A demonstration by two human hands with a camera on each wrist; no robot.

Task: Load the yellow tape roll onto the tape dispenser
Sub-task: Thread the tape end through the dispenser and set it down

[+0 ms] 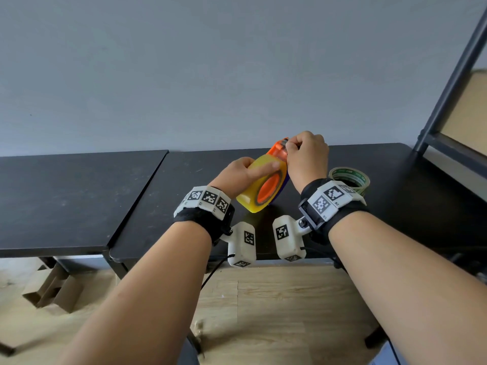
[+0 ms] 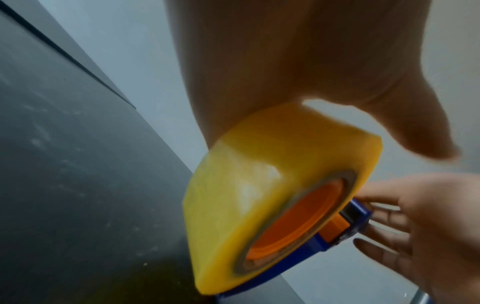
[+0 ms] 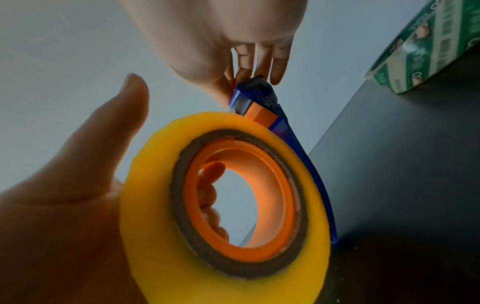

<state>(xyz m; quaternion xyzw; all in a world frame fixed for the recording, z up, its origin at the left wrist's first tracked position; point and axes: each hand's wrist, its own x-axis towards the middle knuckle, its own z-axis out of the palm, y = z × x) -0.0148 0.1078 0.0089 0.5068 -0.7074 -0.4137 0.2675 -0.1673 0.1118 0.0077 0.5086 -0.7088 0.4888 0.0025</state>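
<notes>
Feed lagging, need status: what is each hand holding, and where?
Left hand grips yellow tape roll around its rim; right hand pinches tape dispenser at its top end.

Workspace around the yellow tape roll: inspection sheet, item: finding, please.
Surface: black desk, dusty, second black table abutting on its left.
Job's things: translucent yellow tape roll seated on the orange hub of the blue-and-orange tape dispenser, held above the desk.
Clutter: green printed tape roll on the desk.
Grippers: left hand grips the yellow roll; right hand pinches the dispenser's head.
Cables: thin black lead hangs from the left wrist camera.
Surroundings: grey wall, dark metal shelf, cardboard box on wooden floor.
</notes>
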